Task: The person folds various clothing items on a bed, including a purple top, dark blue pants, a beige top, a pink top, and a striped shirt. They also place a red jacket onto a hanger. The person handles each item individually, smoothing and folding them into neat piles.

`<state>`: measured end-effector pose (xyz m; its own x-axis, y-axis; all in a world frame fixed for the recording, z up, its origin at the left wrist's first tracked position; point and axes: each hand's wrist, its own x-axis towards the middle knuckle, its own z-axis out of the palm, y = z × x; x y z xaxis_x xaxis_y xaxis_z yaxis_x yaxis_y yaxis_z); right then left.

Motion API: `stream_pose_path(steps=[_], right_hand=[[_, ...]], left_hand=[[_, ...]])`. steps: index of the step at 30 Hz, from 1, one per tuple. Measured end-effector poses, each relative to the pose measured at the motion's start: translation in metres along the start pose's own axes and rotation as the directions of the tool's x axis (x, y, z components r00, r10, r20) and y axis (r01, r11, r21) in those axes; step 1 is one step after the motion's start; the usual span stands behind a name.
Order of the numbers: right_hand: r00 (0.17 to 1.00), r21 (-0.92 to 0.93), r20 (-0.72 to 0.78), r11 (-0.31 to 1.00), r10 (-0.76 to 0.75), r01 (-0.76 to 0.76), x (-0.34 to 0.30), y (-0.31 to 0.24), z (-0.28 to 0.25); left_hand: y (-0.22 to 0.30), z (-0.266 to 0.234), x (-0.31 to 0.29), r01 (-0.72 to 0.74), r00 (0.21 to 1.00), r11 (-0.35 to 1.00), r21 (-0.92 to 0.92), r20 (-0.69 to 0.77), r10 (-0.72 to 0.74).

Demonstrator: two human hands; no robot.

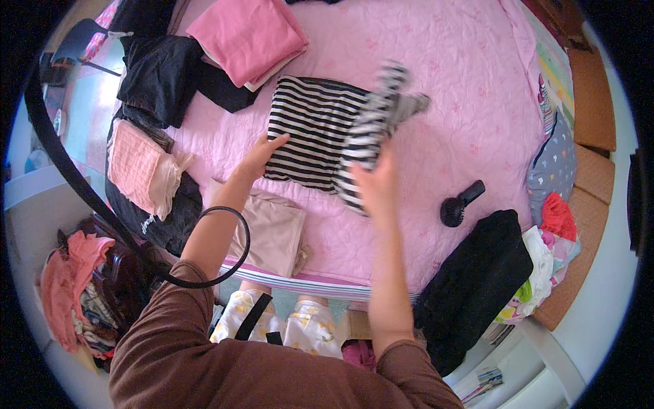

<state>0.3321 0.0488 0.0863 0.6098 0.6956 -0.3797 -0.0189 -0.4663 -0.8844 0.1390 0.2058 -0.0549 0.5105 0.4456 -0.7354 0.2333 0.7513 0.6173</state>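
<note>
A black-and-white striped garment (315,126) lies partly folded on the pink quilt in front of me. At its left edge, my left hand (262,154) pinches the cloth, thumb on top and the other fingers underneath. My right hand (376,178) grips the garment's right part, which is lifted off the bed and turned over toward the left. That raised end is blurred by motion, and most of my right fingers are hidden. A folded beige garment (269,232) rests just below my left hand, near the bed's front edge.
The pink quilt (470,136) covers the bed. Folded pink cloth (248,37), black clothes (160,78) and a peach cloth (139,163) lie left. A black hairbrush (462,203) and black garment (477,279) are right. A black cable loop (246,235) crosses my left forearm.
</note>
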Motion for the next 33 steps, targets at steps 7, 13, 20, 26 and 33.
stream_pose_path(steps=[7,13,20,26,33], right_hand=[[0.843,-0.296,0.346,0.805,-0.412,0.515,-0.006,0.083,0.144],[0.999,0.166,0.049,0.986,-0.014,0.006,-0.06,0.116,0.083],[0.974,0.107,-0.157,0.983,0.163,-0.147,-0.175,0.168,-0.017],[0.975,-0.116,-0.085,0.97,0.204,-0.213,-0.26,0.205,-0.013],[0.983,-0.217,0.165,0.975,0.083,-0.046,-0.316,0.215,0.092]], left_hand=[[-0.006,-0.032,0.001,0.078,0.994,0.97,-0.23,0.099,-0.057],[0.005,0.008,-0.011,-0.08,0.994,0.988,0.129,-0.059,0.088],[0.0,0.058,-0.079,-0.078,0.97,0.921,-0.382,0.183,0.158],[-0.091,0.004,-0.069,-0.242,0.844,0.942,0.23,-0.429,0.322],[-0.17,-0.13,-0.26,-0.223,0.975,0.945,0.241,0.048,0.217]])
